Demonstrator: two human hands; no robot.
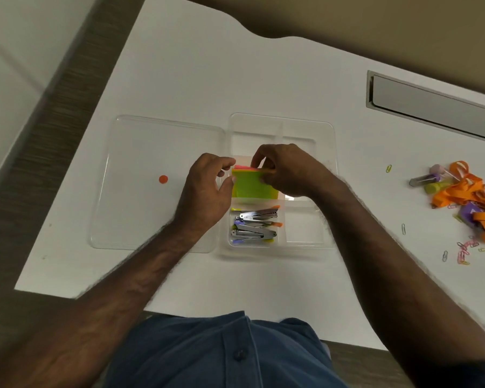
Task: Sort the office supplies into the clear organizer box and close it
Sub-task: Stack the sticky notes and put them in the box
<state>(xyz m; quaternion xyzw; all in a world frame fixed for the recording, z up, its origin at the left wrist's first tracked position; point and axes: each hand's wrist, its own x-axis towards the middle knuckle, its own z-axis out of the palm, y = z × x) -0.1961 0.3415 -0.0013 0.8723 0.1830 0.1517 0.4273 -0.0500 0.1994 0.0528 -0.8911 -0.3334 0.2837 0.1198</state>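
Neon sticky-note stack [254, 186], green topmost with pink edging: I hold it over the middle-left compartment of the clear organizer box [326, 141], my right hand [284, 172] pinching its far corner, my left hand [207, 189] with curled fingers steadying the near-left edge, presumably squaring it to fit. Staplers [256, 225] already fill the nearest-left compartment. Lid [157, 152] lies open flat to the left. Orange lanyards [471, 191] and paper clips [464, 252] wait unsorted well to the right on the white table [263, 281].
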